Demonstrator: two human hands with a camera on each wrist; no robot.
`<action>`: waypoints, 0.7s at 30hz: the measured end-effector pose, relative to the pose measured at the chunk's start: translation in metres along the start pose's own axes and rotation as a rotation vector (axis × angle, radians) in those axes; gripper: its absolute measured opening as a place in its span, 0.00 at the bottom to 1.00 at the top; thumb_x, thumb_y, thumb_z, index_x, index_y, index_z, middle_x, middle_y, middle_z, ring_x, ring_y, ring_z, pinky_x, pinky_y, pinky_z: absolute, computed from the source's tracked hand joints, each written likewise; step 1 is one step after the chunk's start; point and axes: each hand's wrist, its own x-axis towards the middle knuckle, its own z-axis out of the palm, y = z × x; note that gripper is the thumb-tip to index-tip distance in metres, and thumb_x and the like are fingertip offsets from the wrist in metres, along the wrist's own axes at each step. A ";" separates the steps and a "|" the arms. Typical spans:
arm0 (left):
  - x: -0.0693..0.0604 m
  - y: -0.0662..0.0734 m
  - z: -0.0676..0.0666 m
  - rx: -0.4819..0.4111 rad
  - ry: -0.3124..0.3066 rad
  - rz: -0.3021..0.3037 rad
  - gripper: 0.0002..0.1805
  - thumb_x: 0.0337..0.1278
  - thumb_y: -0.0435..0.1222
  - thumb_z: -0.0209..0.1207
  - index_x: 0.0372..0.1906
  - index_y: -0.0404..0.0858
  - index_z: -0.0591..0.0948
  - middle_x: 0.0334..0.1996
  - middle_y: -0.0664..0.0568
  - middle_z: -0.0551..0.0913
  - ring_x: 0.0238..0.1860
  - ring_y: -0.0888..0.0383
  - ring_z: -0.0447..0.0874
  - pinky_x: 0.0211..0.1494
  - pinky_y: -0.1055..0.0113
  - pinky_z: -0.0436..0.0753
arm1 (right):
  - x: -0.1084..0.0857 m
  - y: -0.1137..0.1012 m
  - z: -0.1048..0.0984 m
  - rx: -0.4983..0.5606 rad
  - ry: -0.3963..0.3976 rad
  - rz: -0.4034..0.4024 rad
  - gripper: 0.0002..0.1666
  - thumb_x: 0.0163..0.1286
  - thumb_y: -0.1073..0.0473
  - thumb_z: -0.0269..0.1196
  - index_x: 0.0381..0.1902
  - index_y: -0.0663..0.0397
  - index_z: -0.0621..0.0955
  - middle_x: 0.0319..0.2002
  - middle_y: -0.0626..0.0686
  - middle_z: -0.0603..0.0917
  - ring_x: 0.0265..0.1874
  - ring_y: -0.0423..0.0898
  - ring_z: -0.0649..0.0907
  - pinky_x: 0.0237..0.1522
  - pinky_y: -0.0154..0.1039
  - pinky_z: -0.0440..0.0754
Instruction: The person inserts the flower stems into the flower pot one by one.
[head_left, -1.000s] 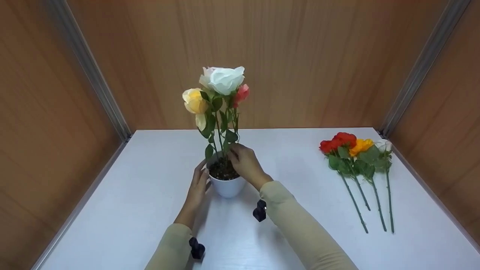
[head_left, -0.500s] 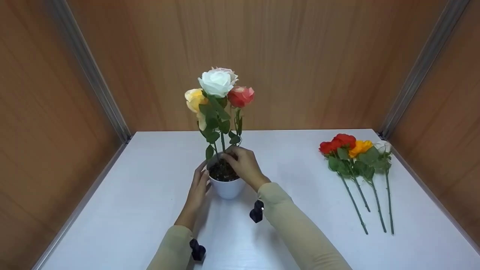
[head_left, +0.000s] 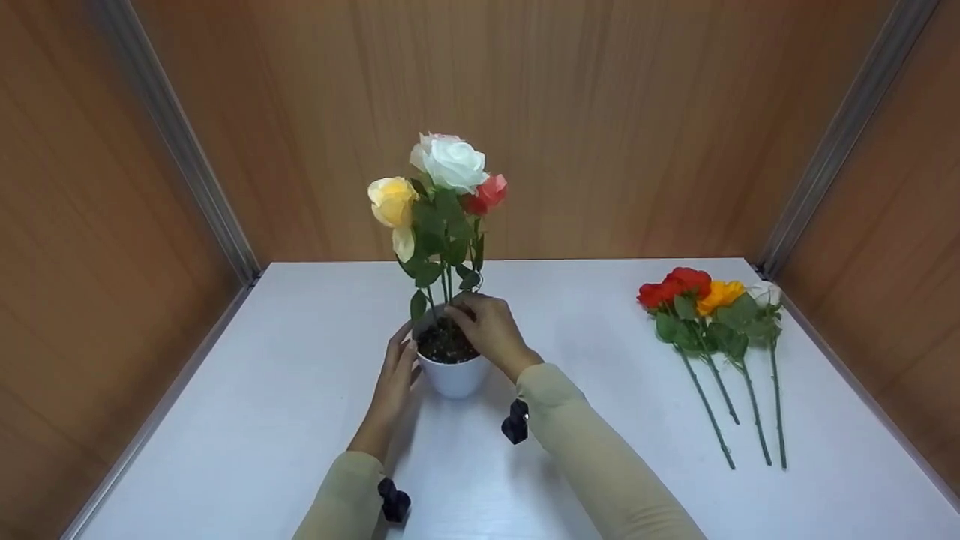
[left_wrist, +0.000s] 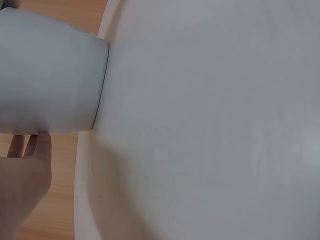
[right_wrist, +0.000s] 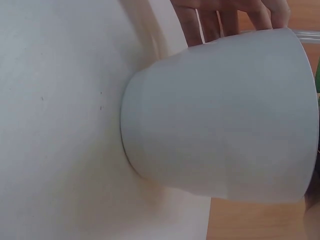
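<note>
Wood-grain panels [head_left: 600,112] wall three sides of a glossy white tabletop [head_left: 285,360]; grey metal strips [head_left: 182,142] line the back corners.

Smooth matt pot [right_wrist: 220,120], wood-grain wall [head_left: 600,112], cloth sleeves [head_left: 600,450]

Soft shadows, glare on tabletop [head_left: 457,484]

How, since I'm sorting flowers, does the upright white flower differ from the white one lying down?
The upright white flower stands above the pot, while the lying white flower rests on the table. The upright white flower's stem end is hidden; the lying white flower's is visible. In the head view, the upright white flower's bloom looks bigger than the lying white flower's. Both have white petals.
</note>
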 end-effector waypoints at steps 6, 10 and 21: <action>0.001 -0.001 -0.002 -0.014 -0.012 0.002 0.30 0.82 0.50 0.37 0.79 0.46 0.52 0.75 0.37 0.58 0.73 0.38 0.59 0.74 0.42 0.61 | 0.000 0.000 -0.001 -0.016 -0.010 -0.028 0.10 0.76 0.56 0.61 0.43 0.55 0.87 0.38 0.50 0.88 0.42 0.45 0.86 0.49 0.41 0.84; 0.001 -0.002 -0.003 -0.017 -0.017 0.009 0.30 0.82 0.49 0.36 0.80 0.45 0.51 0.75 0.36 0.57 0.74 0.36 0.58 0.75 0.42 0.60 | 0.000 -0.002 -0.002 0.015 -0.029 0.011 0.12 0.77 0.55 0.61 0.45 0.55 0.87 0.40 0.49 0.89 0.43 0.44 0.86 0.51 0.40 0.84; 0.003 -0.006 -0.002 0.012 -0.011 -0.009 0.31 0.81 0.52 0.36 0.80 0.47 0.52 0.75 0.38 0.58 0.74 0.38 0.59 0.74 0.43 0.62 | -0.005 0.000 0.002 0.123 -0.003 0.125 0.15 0.74 0.52 0.64 0.52 0.51 0.87 0.39 0.46 0.89 0.39 0.39 0.86 0.49 0.38 0.84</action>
